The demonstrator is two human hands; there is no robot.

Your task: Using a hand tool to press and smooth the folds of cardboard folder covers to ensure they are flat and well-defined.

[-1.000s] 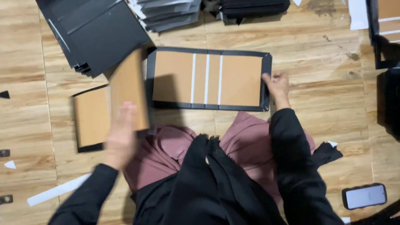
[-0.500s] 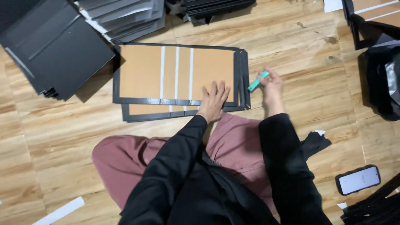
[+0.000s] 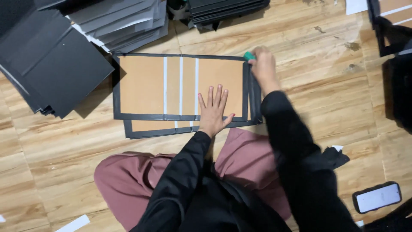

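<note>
A flat brown cardboard cover (image 3: 141,83) with black edging and white strips lies on the wooden floor, on top of a second one (image 3: 150,127) that sticks out below. My left hand (image 3: 213,109) lies flat and spread on the right panel of the top cover. My right hand (image 3: 262,66) grips a small green tool (image 3: 249,56) at the cover's upper right corner, on the black edge.
Stacks of black and grey sheets (image 3: 51,64) lie at the upper left, more black stacks (image 3: 227,8) at the top. A phone (image 3: 377,197) lies at the lower right. Another cover (image 3: 392,13) sits at the top right. My pink-clad legs (image 3: 128,180) are folded below.
A cover was laid down on top of the first one. My left hand went flat on it. My right hand slid the green tool up along the right edge.
</note>
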